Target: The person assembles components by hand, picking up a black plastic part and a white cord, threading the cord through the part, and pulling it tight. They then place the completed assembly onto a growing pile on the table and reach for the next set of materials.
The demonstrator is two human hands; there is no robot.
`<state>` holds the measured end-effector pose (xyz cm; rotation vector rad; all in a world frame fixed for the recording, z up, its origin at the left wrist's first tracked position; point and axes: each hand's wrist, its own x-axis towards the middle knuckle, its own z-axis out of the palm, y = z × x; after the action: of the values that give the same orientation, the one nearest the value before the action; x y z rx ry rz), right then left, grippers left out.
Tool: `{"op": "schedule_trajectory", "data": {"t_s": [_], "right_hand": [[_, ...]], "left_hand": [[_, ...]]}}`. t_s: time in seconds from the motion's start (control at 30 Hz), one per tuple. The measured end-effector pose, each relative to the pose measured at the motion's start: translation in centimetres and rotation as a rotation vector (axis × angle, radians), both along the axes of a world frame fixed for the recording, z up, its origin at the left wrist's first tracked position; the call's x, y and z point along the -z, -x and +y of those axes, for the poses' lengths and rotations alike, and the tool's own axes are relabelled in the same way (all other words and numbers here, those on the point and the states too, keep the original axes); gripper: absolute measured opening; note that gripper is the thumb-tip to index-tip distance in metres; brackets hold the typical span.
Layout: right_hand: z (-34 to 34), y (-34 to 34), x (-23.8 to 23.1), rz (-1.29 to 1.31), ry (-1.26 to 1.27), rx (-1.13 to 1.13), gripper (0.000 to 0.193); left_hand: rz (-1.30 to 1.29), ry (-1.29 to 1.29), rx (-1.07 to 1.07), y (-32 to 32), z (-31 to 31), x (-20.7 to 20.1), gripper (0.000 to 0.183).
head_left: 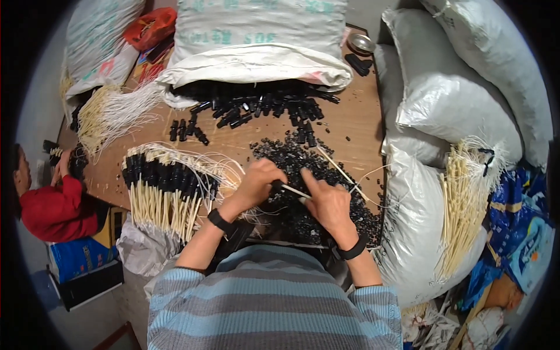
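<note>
Over the near edge of the wooden table [356,125], both hands meet above a heap of small black bits [291,157]. Left hand [256,184] is curled shut, pinching what looks like a small black cap [276,185] at the end of a thin pale stick [294,192]; right hand [326,201] pinches the same stick w/ thumb and forefinger, other fingers folded in. Stick lies roughly level between the two hands, just above the heap. To the left, a fanned bundle of finished sticks w/ black caps [166,186] rests on the table, touching nothing in hand. Farther back, bigger black tube pieces [262,105] spill from an open white sack [256,64]. More bare sticks [461,204] poke from a sack at the right, off the table. Another person in a red sleeve [55,210] works at the far left, well apart. Risk, as I judge it: stick is slim, so a skewed push could snap or bend it, or the cap could slip and drop into the heap, where it'd be hard to find. An elbow swing could also nudge the finished bundle off the edge.
</note>
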<state>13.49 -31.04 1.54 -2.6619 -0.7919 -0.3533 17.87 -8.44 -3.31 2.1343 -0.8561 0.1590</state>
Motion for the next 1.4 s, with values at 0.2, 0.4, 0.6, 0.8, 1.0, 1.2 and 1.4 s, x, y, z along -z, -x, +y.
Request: {"op": "schedule_trajectory", "data": {"t_s": [0.2, 0.4, 0.6, 0.8, 1.0, 1.2, 1.4], "right_hand": [[1.9, -0.5, 1.4, -0.069, -0.109, 0.213, 0.03], [-1.7, -1.2, 0.2, 0.304, -0.956, 0.008, 0.014], [3.3, 0.3, -0.8, 0.416, -0.45, -0.08, 0.022], [4.4, 1.1, 0.9, 0.41, -0.421, 0.099, 0.024], [3.8, 0.6, 0.8, 0.141, -0.401, 0.121, 0.014], [3.6, 0.3, 1.5, 0.119, -0.372, 0.109, 0.013], [3.7, 0.4, 2.1, 0.153, -0.392, 0.021, 0.013]], "left_hand": [[-0.079, -0.196, 0.004, 2.7, -2.0, -4.7, 0.041], [0.236, -0.247, -0.421, 3.0, 2.1, -2.4, 0.022], [1.015, 0.447, -0.347, 2.9, -0.8, -2.4, 0.026], [0.52, 0.239, -0.393, 3.5, -0.1, -2.2, 0.014], [0.186, -0.037, -0.435, 4.0, -0.1, -1.5, 0.03], [0.094, -0.062, -0.381, 4.2, -0.4, -1.6, 0.03], [0.195, -0.098, -0.308, 4.7, -0.7, -1.8, 0.039]]}}
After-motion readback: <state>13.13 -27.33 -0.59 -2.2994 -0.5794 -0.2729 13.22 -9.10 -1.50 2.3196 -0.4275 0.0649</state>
